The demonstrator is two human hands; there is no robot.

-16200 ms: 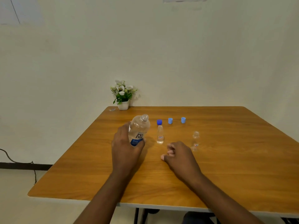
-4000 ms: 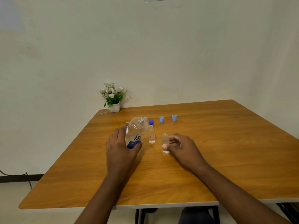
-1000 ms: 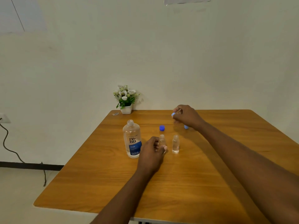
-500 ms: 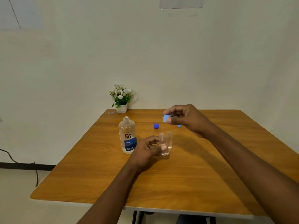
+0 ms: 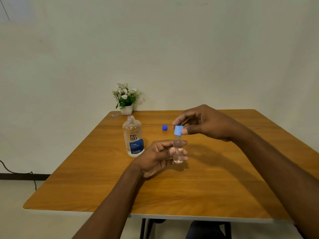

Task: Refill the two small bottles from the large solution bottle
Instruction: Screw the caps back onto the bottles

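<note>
My left hand (image 5: 155, 157) grips a small clear bottle (image 5: 178, 152), upright just above the wooden table (image 5: 215, 183), with some liquid in it. My right hand (image 5: 207, 123) pinches a light blue cap (image 5: 178, 130) that sits on this bottle's neck. The large solution bottle (image 5: 133, 138), clear with a blue label, stands uncapped to the left of my left hand. A dark blue cap (image 5: 164, 127) lies behind the small bottle. The second small bottle and the other light blue cap are hidden from view.
A small white pot of white flowers (image 5: 126, 100) stands at the table's far left corner, with a tiny clear scrap (image 5: 114, 115) beside it. A wall runs close behind the table. A black cable (image 5: 17, 173) trails on the floor at left.
My right hand carried the light blue cap from the back of the table down onto the neck of the small bottle. My left hand kept its hold on that bottle.
</note>
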